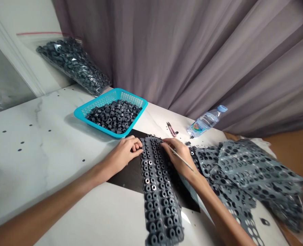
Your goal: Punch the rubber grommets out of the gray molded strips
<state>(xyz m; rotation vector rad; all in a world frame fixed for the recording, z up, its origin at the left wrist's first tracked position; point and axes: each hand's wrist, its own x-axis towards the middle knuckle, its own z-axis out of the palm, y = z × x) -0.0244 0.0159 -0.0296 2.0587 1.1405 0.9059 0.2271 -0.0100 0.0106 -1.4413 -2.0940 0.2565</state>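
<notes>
A long strip of dark grey rubber sheet with rows of moulded rings runs from the middle of the table toward me, over a black mat. My left hand is closed, its curled fingers and thumb at the far left edge of the strip. At the far right edge, my right hand is closed around a thin pale stick-like tool. The tool's rear end points back over the wrist, and its tip is hidden by the fingers.
A blue basket of loose rings stands behind my left hand, with a filled plastic bag beyond. Small pink snips and a lying water bottle are back right. Punched sheets pile up at right. Curtains hang behind.
</notes>
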